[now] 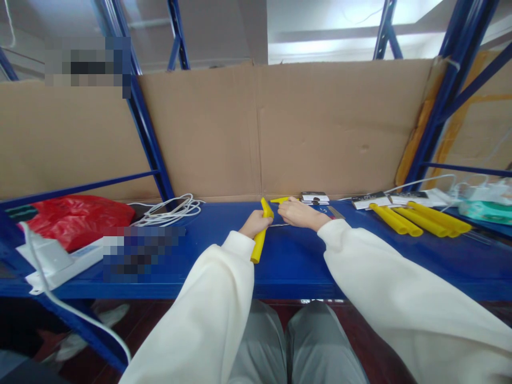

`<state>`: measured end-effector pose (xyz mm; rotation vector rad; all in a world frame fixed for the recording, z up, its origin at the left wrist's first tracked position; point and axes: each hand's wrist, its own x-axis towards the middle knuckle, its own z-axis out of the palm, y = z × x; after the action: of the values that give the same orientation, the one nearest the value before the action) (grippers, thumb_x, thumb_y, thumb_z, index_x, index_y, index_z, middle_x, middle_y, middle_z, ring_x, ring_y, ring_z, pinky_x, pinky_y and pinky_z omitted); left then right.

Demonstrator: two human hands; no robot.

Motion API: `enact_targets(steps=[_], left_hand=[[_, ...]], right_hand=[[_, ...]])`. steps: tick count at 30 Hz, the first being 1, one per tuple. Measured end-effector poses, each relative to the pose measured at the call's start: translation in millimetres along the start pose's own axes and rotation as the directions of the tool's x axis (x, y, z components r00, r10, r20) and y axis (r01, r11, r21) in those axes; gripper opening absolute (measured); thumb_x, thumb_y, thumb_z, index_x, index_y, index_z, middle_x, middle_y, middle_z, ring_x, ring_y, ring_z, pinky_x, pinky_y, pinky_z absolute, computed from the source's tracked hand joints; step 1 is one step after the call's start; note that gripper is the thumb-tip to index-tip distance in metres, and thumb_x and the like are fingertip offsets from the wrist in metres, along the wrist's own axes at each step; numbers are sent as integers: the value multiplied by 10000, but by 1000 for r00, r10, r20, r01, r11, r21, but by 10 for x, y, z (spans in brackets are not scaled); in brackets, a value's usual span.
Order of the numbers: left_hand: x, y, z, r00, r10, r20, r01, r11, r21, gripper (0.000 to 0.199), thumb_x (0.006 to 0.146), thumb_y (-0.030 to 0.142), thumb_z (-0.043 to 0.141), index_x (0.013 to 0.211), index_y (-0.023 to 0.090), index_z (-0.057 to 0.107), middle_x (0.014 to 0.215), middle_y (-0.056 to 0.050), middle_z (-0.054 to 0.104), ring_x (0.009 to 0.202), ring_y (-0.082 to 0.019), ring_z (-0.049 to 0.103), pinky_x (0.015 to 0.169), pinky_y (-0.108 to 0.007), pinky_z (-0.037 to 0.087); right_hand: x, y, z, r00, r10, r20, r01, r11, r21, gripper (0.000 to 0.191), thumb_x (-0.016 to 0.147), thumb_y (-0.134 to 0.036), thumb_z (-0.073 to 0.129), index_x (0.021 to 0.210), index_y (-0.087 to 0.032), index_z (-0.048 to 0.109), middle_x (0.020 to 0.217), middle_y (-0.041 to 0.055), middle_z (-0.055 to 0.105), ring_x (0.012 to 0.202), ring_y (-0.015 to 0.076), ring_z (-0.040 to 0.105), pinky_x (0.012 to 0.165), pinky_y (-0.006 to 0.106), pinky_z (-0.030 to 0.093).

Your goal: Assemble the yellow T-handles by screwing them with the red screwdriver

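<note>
1. Yellow tube (260,246) sits in the left hand (256,223), whose fingers are wrapped round it, above the blue counter (224,256).
2. Its long axis runs mostly away from the person, far end slanting slightly right.
3. The right hand (298,213), just beside the tube's far end, pinches a smaller yellow piece (279,200) pointing left; whether it joins the tube is unclear.

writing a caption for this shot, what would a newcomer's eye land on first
Probably the bright yellow tube gripped in the left hand, near the middle of the blue tabletop. Next might come the glossy red plastic heaped at the left, then the cluster of yellow tubes lying at the right.
</note>
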<state>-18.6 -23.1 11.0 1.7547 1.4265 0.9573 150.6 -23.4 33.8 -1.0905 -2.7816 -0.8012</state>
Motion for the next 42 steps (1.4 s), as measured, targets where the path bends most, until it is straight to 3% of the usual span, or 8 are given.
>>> enact_targets(steps=[4, 7, 9, 16, 18, 24, 34, 42], left_hand=[[25, -44, -57, 998, -33, -53, 33, 999, 4, 180, 705, 56, 556, 554, 151, 579, 502, 19, 525, 546, -134, 548, 561, -233, 415], [38, -62, -59, 998, -25, -66, 26, 1000, 16, 175, 710, 71, 572, 555, 152, 581, 510, 16, 531, 544, -133, 547, 555, -232, 408], [45, -68, -52, 998, -17, -64, 19, 999, 29, 185, 705, 74, 579, 540, 158, 564, 508, 21, 526, 527, -125, 528, 541, -230, 391], [50, -75, -50, 999, -5, -52, 7, 999, 42, 182, 701, 70, 586, 544, 162, 572, 488, 32, 507, 516, -123, 514, 536, -226, 376], [52, -81, -51, 999, -8, -53, 11, 999, 48, 187, 709, 69, 585, 546, 161, 571, 488, 32, 506, 517, -121, 516, 535, -223, 380], [83, -119, -38, 998, -20, -54, 25, 996, 81, 115, 710, 90, 601, 612, 139, 635, 540, 7, 571, 571, -149, 576, 563, -234, 415], [61, -95, -32, 999, -13, -32, 16, 996, 87, 160, 710, 77, 600, 570, 154, 607, 495, 26, 523, 538, -140, 545, 541, -229, 390], [57, -81, -27, 999, -25, -27, 27, 995, 94, 183, 726, 75, 609, 564, 156, 589, 503, 23, 530, 527, -134, 533, 531, -232, 378]], right_hand=[[-179, 297, 50, 982, 186, 28, -187, 980, 70, 265, 932, -125, 453, 957, -123, 717, 1020, 175, 738, 1002, 242, 662, 892, 334, 378], [-421, 611, 184, 874, 477, 88, -485, 860, 160, 264, 917, -151, 471, 914, -150, 735, 968, 144, 762, 885, 231, 690, 779, 297, 428], [-596, 776, 305, 796, 593, 118, -602, 758, 252, 256, 891, -134, 487, 896, -157, 742, 901, 113, 771, 821, 215, 696, 727, 271, 449], [-839, 851, 539, 677, 719, 160, -715, 590, 375, 249, 871, -130, 512, 918, -142, 756, 887, 109, 777, 804, 211, 715, 719, 255, 495], [-816, 832, 517, 645, 740, 189, -752, 572, 326, 259, 879, -140, 510, 947, -138, 759, 940, 137, 776, 880, 235, 721, 756, 272, 500], [-763, 848, 406, 467, 836, 289, -884, 449, 130, 290, 909, -213, 501, 1050, -179, 752, 1069, 148, 756, 1073, 271, 691, 881, 333, 490], [-712, 785, 381, 516, 784, 344, -842, 538, 38, 361, 905, -164, 456, 1122, -169, 744, 1160, 186, 728, 1159, 295, 654, 996, 422, 447], [-694, 820, 419, 501, 789, 356, -853, 521, 44, 338, 892, -170, 468, 1095, -151, 737, 1188, 184, 717, 1184, 298, 636, 1012, 434, 426]])
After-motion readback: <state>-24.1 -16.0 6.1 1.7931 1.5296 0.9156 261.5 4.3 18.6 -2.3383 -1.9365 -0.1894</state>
